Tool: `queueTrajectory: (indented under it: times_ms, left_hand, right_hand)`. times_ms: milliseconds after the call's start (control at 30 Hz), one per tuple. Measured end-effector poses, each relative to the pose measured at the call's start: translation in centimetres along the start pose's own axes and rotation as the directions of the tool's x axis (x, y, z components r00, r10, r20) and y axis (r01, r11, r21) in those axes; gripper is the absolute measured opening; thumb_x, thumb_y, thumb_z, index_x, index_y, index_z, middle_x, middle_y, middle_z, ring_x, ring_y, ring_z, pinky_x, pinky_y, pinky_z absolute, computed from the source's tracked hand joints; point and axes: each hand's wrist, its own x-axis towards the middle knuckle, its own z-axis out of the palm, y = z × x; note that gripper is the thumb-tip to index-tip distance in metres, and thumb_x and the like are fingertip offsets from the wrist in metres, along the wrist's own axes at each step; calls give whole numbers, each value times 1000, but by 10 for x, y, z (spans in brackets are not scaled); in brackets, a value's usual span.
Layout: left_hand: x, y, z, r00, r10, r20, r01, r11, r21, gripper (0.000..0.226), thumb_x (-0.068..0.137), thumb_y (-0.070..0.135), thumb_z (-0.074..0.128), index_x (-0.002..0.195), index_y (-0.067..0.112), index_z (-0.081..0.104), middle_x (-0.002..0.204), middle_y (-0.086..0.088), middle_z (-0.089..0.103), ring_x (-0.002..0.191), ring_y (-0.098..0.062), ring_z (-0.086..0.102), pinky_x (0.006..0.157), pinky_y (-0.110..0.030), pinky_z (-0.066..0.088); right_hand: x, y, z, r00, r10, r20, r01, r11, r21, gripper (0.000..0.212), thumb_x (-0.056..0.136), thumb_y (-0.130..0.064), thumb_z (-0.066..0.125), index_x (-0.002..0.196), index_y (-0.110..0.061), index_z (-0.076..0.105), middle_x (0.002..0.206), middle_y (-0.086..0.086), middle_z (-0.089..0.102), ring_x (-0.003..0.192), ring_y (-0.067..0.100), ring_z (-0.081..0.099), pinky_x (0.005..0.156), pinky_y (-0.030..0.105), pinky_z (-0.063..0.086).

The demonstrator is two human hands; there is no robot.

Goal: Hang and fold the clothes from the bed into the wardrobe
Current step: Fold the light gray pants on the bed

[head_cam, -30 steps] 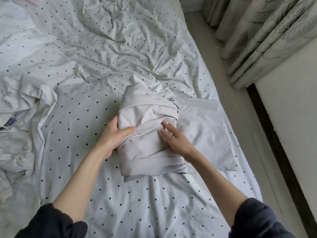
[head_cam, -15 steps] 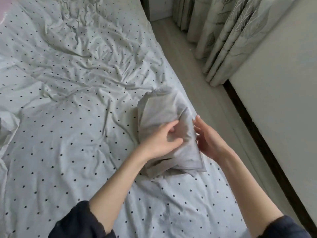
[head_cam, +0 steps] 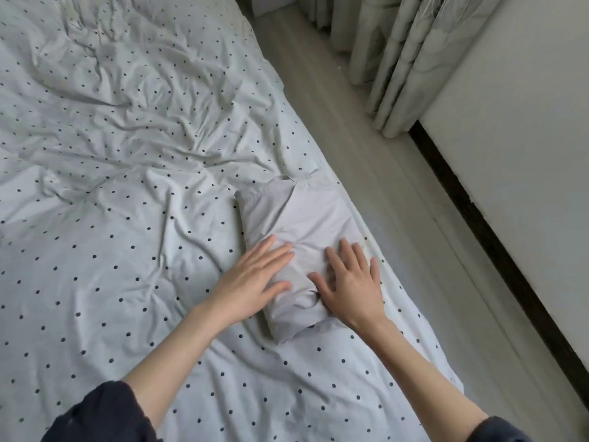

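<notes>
Head view, curtains [head_cam: 401,55] nr bed [head_cam: 127,154], maybe touching floor [head_cam: 366,138]

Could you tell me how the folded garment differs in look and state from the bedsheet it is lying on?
The folded garment is plain pale grey, while the bedsheet is white with dark dots. The garment is a compact folded bundle; the bedsheet is spread out and creased. The left hand and right hand press flat on the garment, not the bedsheet. Both are light fabric.

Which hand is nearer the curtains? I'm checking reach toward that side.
Right. The right hand presses the folded garment near the bed's edge, on the curtains' side; the left hand lies further inward.
</notes>
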Motion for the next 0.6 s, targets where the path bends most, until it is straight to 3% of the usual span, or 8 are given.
queueTrajectory:
  times_ms: [100,167,267,367,433,467,533,600]
  left_hand:
    - [16,-13,-5,990,-113,85,101,985,137,78,80,66,2,148,27,2,149,17,-13,140,-7,-17,117,-42,-5]
    - [31,-17,0,971,-161,175,119,966,229,85,68,74,-19,140,29,-20,142,18,-30,134,-8,-29,116,-40,-10]
    - [42,-22,26,956,-191,224,124,952,280,92,53,71,-43,134,28,-30,137,15,-41,131,-10,-36,113,-42,-17]
    - [35,-31,55,961,-216,174,154,937,314,82,82,65,-22,148,19,-6,157,3,-5,143,-15,-20,113,-43,-14]
    - [33,-28,56,958,-232,169,169,932,321,70,95,56,-1,149,14,16,155,-2,25,145,-20,4,112,-45,-4]
    - [32,-27,53,960,-219,176,157,938,310,70,94,57,-1,148,14,15,155,-1,23,146,-21,6,113,-45,-4]
    - [30,-25,45,988,-130,80,116,981,156,76,88,65,-4,148,19,10,156,5,6,144,-15,-2,114,-40,-11]
    - [30,-23,26,992,-98,-74,83,980,-183,64,94,52,25,140,11,42,149,1,29,141,-11,15,116,-30,3]
  right_hand:
    - [-8,-1,19,985,27,168,-20,999,-44,123,50,-84,-31,151,-24,6,159,1,-6,146,24,-9,115,50,1]
    - [-7,5,36,971,58,233,-47,997,-55,125,44,-80,-40,151,-25,-5,158,1,-15,145,24,-16,116,50,-4]
    - [0,16,54,946,93,310,-76,995,-64,121,49,-73,-46,151,-20,-9,157,6,-18,145,28,-14,115,50,-4]
    - [1,13,62,928,147,342,-110,986,-125,103,79,-67,-29,149,-11,22,156,15,12,143,36,15,112,58,21]
    - [-1,13,62,924,114,365,-71,989,-128,107,71,-69,-35,151,-14,10,158,13,3,145,31,-1,115,55,9]
    - [-1,16,62,929,70,363,-39,995,-93,110,63,-72,-37,151,-19,-2,158,8,-10,145,27,-15,116,52,-2]
    - [-1,23,44,931,35,362,-70,994,84,92,77,-76,-13,152,-24,3,159,0,-11,145,21,-16,117,45,-7]
    - [-1,34,26,983,39,182,-92,953,288,64,94,-57,27,145,-20,34,157,2,16,146,23,6,116,35,7]
